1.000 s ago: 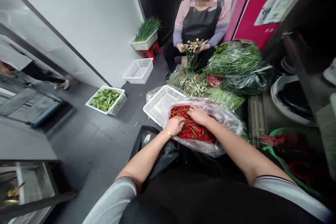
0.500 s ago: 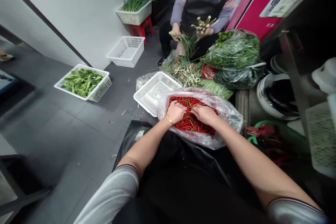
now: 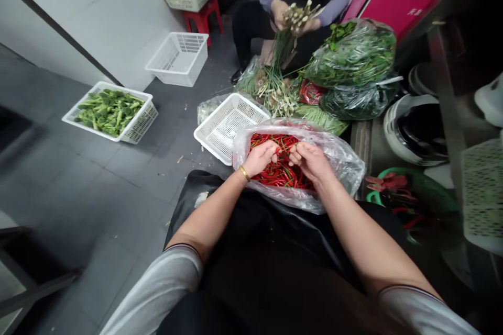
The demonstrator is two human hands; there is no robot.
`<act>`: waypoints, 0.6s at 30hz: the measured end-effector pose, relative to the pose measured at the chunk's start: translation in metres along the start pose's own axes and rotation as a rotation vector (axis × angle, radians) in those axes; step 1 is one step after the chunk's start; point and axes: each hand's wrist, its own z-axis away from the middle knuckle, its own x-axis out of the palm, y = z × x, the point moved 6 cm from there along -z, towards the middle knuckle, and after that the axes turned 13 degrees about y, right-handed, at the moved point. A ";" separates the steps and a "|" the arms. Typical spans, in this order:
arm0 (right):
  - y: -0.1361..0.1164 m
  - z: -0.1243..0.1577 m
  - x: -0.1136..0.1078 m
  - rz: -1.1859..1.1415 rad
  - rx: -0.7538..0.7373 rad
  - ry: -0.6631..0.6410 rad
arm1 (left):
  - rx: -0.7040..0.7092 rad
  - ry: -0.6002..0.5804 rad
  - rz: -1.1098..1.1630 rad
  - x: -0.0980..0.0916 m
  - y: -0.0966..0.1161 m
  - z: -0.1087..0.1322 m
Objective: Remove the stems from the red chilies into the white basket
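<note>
A clear plastic bag (image 3: 338, 159) full of thin red chili peppers (image 3: 285, 175) with green stems lies open in front of my lap. Above the peppers my left hand (image 3: 262, 158), with a gold bracelet at the wrist, is closed on a red chili pepper (image 3: 279, 149). Facing it, my right hand (image 3: 308, 159) pinches at the green stem end between thumb and fingers. The two hands are a short gap apart, and the curled fingers partly hide the pepper. A white basket (image 3: 214, 133) stands just beyond the bag, to the left.
A co-worker's hands (image 3: 281, 13) hold a bunch of scallions (image 3: 301, 18) across from me. Bagged leafy greens (image 3: 356, 55) lie at the right, near a green basin (image 3: 426, 191). Broccoli stems fill a white basket (image 3: 147, 120) on the left floor; another white basket (image 3: 178, 76) stands behind.
My hands have lifted out of the peppers and closed with a chili pepper between them. The view has tilted down slightly. The co-worker's hands have come together on the scallions.
</note>
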 end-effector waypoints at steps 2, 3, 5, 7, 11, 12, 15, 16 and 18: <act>0.005 0.000 0.004 0.325 -0.148 0.011 | -0.086 0.133 0.036 -0.012 -0.011 -0.004; 0.007 0.002 0.010 0.538 -0.250 -0.026 | -0.099 0.189 0.004 -0.017 -0.015 -0.006; 0.014 0.006 0.025 0.923 -0.457 -0.146 | -0.072 0.241 -0.134 -0.024 -0.019 -0.009; 0.021 0.008 0.037 1.144 -0.600 -0.237 | -0.019 0.214 -0.310 -0.024 -0.021 -0.011; 0.023 -0.004 0.034 1.114 -0.613 -0.256 | 0.097 0.063 -0.521 -0.011 -0.025 -0.013; 0.020 -0.010 0.027 1.045 -0.574 -0.224 | 0.122 0.026 -0.521 -0.007 -0.025 -0.013; 0.007 -0.022 0.005 0.842 -0.436 -0.127 | 0.149 -0.115 -0.443 0.008 -0.023 -0.011; 0.003 -0.024 0.002 0.796 -0.397 -0.114 | 0.136 -0.152 -0.427 0.012 -0.022 -0.009; -0.006 -0.025 0.001 0.733 -0.351 -0.112 | 0.085 -0.169 -0.443 0.015 -0.021 -0.008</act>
